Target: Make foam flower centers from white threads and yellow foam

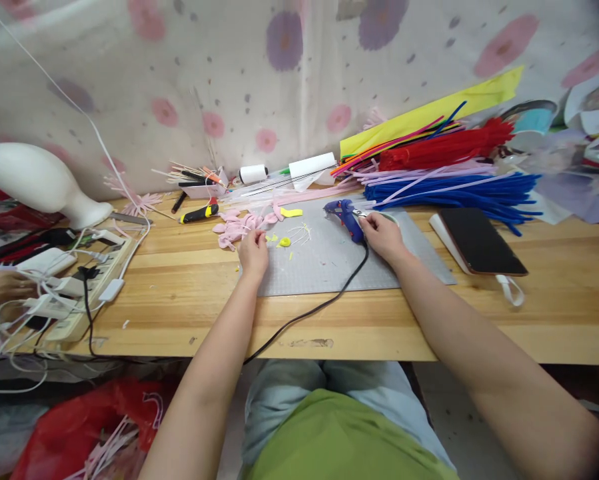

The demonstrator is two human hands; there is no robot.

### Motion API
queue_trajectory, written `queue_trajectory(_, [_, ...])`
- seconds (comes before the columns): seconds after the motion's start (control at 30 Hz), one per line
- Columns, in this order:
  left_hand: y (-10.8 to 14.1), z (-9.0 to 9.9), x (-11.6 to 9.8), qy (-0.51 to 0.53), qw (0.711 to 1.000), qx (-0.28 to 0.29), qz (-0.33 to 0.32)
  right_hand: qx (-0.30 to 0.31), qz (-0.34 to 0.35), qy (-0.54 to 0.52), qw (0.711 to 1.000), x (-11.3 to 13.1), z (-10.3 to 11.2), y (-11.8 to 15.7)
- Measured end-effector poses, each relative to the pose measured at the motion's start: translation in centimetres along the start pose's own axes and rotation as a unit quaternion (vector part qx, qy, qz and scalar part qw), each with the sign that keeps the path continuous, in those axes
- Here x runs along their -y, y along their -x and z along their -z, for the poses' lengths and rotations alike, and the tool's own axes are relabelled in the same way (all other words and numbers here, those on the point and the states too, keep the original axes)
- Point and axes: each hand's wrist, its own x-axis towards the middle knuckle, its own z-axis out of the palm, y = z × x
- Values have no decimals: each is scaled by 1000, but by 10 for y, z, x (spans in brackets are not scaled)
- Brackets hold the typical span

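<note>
My left hand [254, 255] is closed in a pinch at the left edge of the grey cutting mat [324, 270], beside a pile of pink fuzzy pieces [234, 227]; what it holds is too small to tell. At the mat's right part my right hand [382, 235] has its fingers closed near a small metal item by the blue glue gun [346, 217]. The glue gun lies on the mat, its black cord running toward the front edge. Between my hands are a small yellow coil [284, 242], yellow scraps and thin white strands. A yellow strip [292, 213] lies behind them.
Blue pipe cleaners [459, 197] and red ones [444, 150] lie at the back right. A black phone-like item [482, 241] rests on the right. Power strips [96, 283], cables, a white foam head [34, 177] and another person's hand [4, 287] are at left.
</note>
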Motion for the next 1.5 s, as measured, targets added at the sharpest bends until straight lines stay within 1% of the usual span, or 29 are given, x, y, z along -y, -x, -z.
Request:
queue_trajectory(0.07, [-12, 7, 5, -11, 1000, -19, 21, 3, -4, 0, 1000, 0, -1, 0])
queue_trajectory(0.13, [-24, 16, 11, -45, 998, -37, 39, 5, -7, 5, 1000, 0, -3, 0])
queue_trajectory(0.2, [-34, 26, 16, -98, 993, -47, 41, 4, -9, 7, 1000, 0, -4, -1])
queue_trajectory(0.23, [-38, 31, 19, -122, 991, -41, 29, 2, -9, 6, 1000, 0, -4, -1])
queue_trajectory(0.27, [-41, 35, 21, -146, 989, -24, -1, 0, -8, 5, 1000, 0, -5, -1])
queue_trajectory(0.33, [-46, 42, 23, -199, 975, 31, -92, -2, -8, 4, 1000, 1, -4, -1])
queue_trajectory(0.4, [-49, 46, 23, -258, 944, 94, -184, 0, -9, 6, 1000, 2, -4, 0])
queue_trajectory(0.47, [-50, 46, 21, -316, 905, 144, -246, 2, -9, 6, 1000, 1, -3, 0])
queue_trajectory(0.53, [-50, 44, 18, -362, 873, 174, -277, 1, -4, 4, 1000, 0, -4, 0])
queue_trajectory(0.6, [-50, 41, 16, -390, 853, 187, -293, -1, 1, 4, 1000, -1, -4, -1])
queue_trajectory(0.77, [-55, 33, 15, -419, 823, 200, -327, -3, 4, 9, 1000, -1, -5, -1])
queue_trajectory(0.93, [-63, 27, 15, -431, 794, 228, -363, 5, 3, 1, 1000, 0, -3, 0])
queue_trajectory(1.0, [-63, 26, 15, -422, 799, 229, -362, 6, 3, -2, 1000, 0, -2, 1])
queue_trajectory(1.03, [-63, 25, 14, -414, 807, 225, -356, 5, 4, -3, 1000, 0, -2, 1])
queue_trajectory(1.1, [-60, 24, 13, -391, 831, 206, -336, 2, 5, -4, 1000, 0, -2, 1])
queue_trajectory(1.17, [-57, 24, 11, -357, 866, 180, -299, -1, 7, -3, 1000, 0, -2, 1])
queue_trajectory(1.27, [-54, 25, 8, -283, 928, 136, -201, -3, 7, 2, 1000, 1, -3, 2])
queue_trajectory(1.33, [-53, 26, 8, -219, 960, 122, -125, -8, 10, 5, 1000, 0, -3, 2])
queue_trajectory(1.4, [-51, 26, 9, -149, 978, 131, -64, -22, 15, -2, 1000, 0, -3, 1])
queue_trajectory(1.5, [-43, 25, 14, -38, 990, 137, 1, -71, 27, 11, 997, 3, 1, 4])
